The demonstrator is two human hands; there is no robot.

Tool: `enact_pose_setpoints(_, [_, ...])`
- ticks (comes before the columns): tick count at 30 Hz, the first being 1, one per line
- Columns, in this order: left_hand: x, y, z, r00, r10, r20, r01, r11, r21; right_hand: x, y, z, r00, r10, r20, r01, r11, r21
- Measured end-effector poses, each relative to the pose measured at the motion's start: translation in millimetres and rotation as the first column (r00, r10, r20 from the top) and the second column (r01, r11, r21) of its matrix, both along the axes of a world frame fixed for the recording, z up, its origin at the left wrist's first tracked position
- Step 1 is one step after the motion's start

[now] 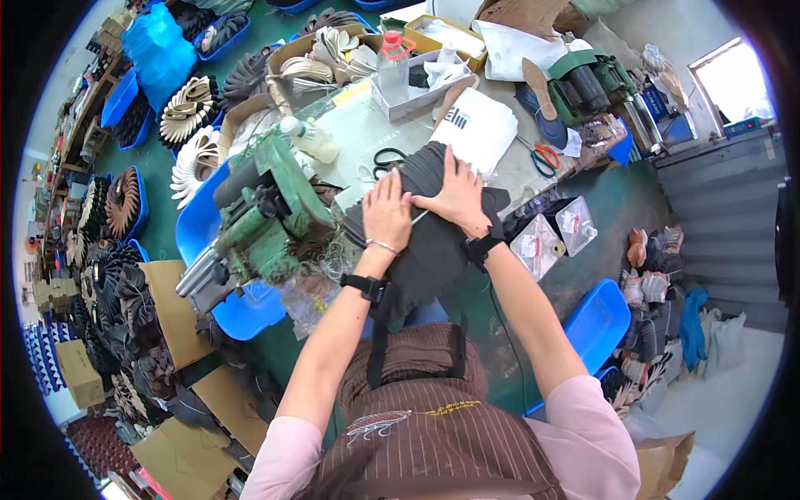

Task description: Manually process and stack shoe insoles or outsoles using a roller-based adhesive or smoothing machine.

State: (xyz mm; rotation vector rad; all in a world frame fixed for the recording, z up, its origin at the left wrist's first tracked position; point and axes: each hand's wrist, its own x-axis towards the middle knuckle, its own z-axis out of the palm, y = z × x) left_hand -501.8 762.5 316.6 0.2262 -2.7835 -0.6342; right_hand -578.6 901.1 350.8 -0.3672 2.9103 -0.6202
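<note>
A layered bundle of dark grey, sole-like pieces (427, 262) lies across the near edge of the worktable and hangs over it. Both my hands rest on top of it. My left hand (388, 210) lies with its fingers stretched forward. My right hand (457, 198) is spread beside it, thumb pointing toward the left hand. The thumbs nearly meet at the middle of the bundle. Just beyond my left fingers are black-handled scissors (388, 158). A white printed sheet or bag (482, 129) sits past my right fingers.
A green machine (287, 212) stands close on the left, another (587, 79) at far right. Orange-handled scissors (546, 160) lie near the right table edge. A red-capped bottle (393, 67) stands in a tray (408, 108). Blue tubs (598, 325) and bundled soles (198, 165) surround the table.
</note>
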Motion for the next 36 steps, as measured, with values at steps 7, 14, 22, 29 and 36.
enact_pose_setpoints(7, [5,-10,1,0.996,0.087,0.007,-0.087,0.995,0.052,-49,10,-1,0.991,0.003,0.131,0.013,0.993,-0.12])
enact_pose_setpoints(14, [-5,-8,4,0.994,0.109,0.022,-0.11,0.992,0.06,-21,-18,9,0.988,0.113,0.102,-0.122,0.99,0.078])
enact_pose_setpoints(22, [-4,-14,4,0.995,0.075,0.071,-0.082,0.992,0.094,-56,-14,-5,0.95,-0.022,0.312,0.0,0.997,0.072])
enact_pose_setpoints(29, [-11,-23,4,1.0,-0.011,0.011,0.011,1.0,-0.005,-37,-35,-4,0.99,0.13,0.06,-0.14,0.968,0.21])
enact_pose_setpoints(36, [-19,-49,-16,0.987,-0.017,0.162,-0.001,0.994,0.11,-56,-44,-23,0.977,-0.008,0.212,-0.001,0.999,0.044])
